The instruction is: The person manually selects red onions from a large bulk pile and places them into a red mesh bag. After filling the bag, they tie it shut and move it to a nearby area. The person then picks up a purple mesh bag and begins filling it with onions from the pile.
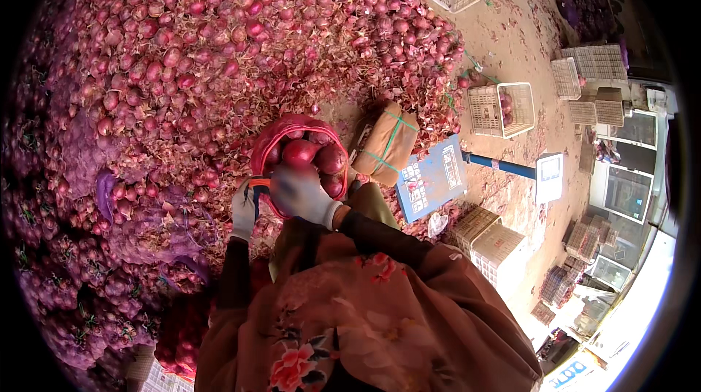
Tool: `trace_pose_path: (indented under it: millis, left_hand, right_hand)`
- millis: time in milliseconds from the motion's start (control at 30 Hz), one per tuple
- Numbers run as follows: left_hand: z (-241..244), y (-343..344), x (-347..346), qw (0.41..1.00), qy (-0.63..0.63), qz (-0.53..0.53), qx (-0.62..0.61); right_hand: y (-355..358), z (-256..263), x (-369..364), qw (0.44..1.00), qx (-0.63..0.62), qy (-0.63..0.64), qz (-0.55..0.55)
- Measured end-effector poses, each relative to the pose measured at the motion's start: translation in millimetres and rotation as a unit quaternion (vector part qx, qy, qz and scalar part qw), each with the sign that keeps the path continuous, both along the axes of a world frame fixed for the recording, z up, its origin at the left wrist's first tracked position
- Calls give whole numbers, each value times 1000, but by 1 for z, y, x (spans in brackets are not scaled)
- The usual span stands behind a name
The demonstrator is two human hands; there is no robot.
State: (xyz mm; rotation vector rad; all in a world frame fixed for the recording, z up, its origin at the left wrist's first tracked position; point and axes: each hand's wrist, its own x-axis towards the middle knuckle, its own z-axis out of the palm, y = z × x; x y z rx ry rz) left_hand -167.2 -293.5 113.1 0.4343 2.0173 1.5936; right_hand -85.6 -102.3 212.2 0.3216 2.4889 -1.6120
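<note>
Before me stands a red mesh bag point(262, 142), its mouth spread round, with several red onions point(300, 152) inside. My left hand point(243, 210), in a pale glove with dark parts, is at the bag's left rim. Its fingers close on a narrow orange item point(260, 182), too small to name. My right hand point(312, 197), in a similar glove, is over the near part of the bag's mouth. Blur hides its fingers, so I cannot tell whether it holds an onion. The onions beneath it are partly covered.
A large heap of red onions point(181, 57) with loose skins spreads ahead and left. On the right are a tied brown bundle point(391, 142), a blue platform scale point(432, 178) with its display point(549, 178), and a plastic crate point(487, 110) holding onions. Stacked crates point(493, 244) stand nearer me.
</note>
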Motion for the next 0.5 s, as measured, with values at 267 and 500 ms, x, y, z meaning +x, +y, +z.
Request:
trace_pose_path:
  millis: [267,500]
  left_hand:
    - [32,24,2,1000,-20,-20,6]
    - [20,19,-3,993,-118,7,10]
  right_hand:
    - [52,-2,95,984,27,-111,-136]
    - [85,-6,235,862,-125,-218,-440]
